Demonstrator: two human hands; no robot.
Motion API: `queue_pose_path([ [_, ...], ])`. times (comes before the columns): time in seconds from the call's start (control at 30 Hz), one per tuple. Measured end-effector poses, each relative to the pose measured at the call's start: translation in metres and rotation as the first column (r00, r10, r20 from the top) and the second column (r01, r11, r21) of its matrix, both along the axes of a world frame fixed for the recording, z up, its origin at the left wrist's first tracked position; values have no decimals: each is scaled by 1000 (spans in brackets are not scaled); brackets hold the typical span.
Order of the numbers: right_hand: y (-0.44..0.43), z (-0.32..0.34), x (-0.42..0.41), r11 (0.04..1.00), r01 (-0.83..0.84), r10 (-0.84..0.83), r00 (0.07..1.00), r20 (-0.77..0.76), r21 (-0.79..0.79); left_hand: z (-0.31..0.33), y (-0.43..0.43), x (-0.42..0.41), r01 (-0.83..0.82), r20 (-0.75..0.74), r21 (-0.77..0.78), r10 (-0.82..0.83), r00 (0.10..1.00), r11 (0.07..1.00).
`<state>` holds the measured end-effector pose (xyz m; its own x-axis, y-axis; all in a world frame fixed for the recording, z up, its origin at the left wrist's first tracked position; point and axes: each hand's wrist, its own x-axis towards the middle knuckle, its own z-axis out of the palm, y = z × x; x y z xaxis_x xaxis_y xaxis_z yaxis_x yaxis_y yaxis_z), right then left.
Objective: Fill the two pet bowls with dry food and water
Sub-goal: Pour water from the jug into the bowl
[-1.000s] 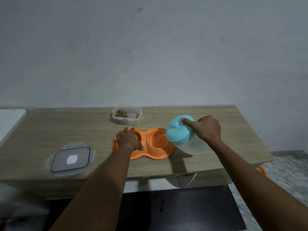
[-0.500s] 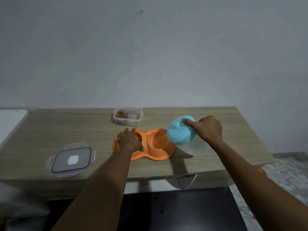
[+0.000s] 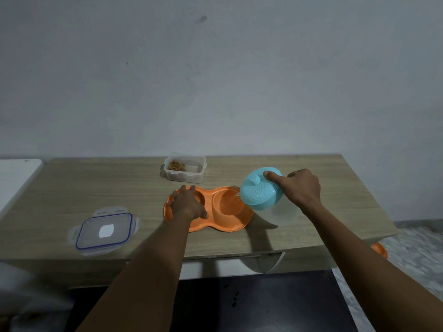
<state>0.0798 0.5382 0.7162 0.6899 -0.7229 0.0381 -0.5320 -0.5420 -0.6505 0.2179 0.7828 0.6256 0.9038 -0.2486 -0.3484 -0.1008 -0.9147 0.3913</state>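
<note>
An orange double pet bowl (image 3: 225, 224) lies on the wooden table (image 3: 72, 188). My left hand (image 3: 188, 203) rests flat over its left bowl, pressing on it and hiding what is inside. My right hand (image 3: 300, 190) grips a clear jug with a turquoise lid (image 3: 260, 195), tilted left with the spout over the right bowl (image 3: 227, 202). A thin stream of water falls from the spout into that bowl. A clear food container (image 3: 185, 167) with a little brown dry food stands behind the bowls.
The container's clear lid with a blue seal (image 3: 104, 231) lies at the table's front left. A white surface (image 3: 16, 174) adjoins the table on the left. An orange object (image 3: 380, 250) sits on the floor at the right, below the table edge.
Both hands and the tilted jug hold nearly the same place. The view has shifted slightly.
</note>
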Motion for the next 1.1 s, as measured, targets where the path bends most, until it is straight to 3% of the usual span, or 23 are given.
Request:
queue_pose_path([
  [0.4,-11,-13,4,929,41,-143,956,255,368,3,-1,-1,-15,-5,1,15,1000,1000],
  [0.6,-8,-13,55,895,-7,-179,911,372,447,2,-2,0,-42,-17,-31,41,999,999],
  [1.1,-10,-60,157,743,-115,-157,928,338,659,-7,2,6,-14,21,-30,15,1000,999],
])
